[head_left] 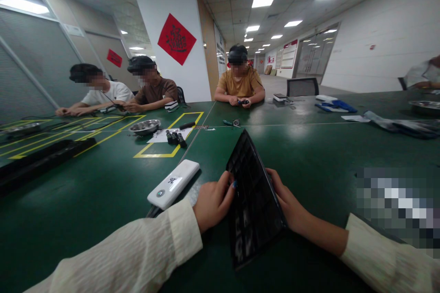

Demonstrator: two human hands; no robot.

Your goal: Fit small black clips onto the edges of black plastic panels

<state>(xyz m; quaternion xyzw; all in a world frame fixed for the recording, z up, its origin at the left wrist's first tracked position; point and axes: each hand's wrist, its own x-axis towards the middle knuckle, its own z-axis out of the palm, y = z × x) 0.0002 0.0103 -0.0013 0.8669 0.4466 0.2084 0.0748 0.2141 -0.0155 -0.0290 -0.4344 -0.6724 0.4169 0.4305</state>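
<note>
A black panel, marked with a grid of squares, stands tilted on its edge above the green table. At its left side, my left hand is closed, with thumb and fingers at the panel's face and something small and blue at the fingertips. My right hand holds the panel from the right, its fingertips hidden behind the edge. A white power bank with a number label lies just left of my left hand.
Black parts lie on white paper within yellow tape. A metal bowl is beside them, a long black tray at the left. Green-handled pliers and blue gloves lie farther off. Several people sit around the table.
</note>
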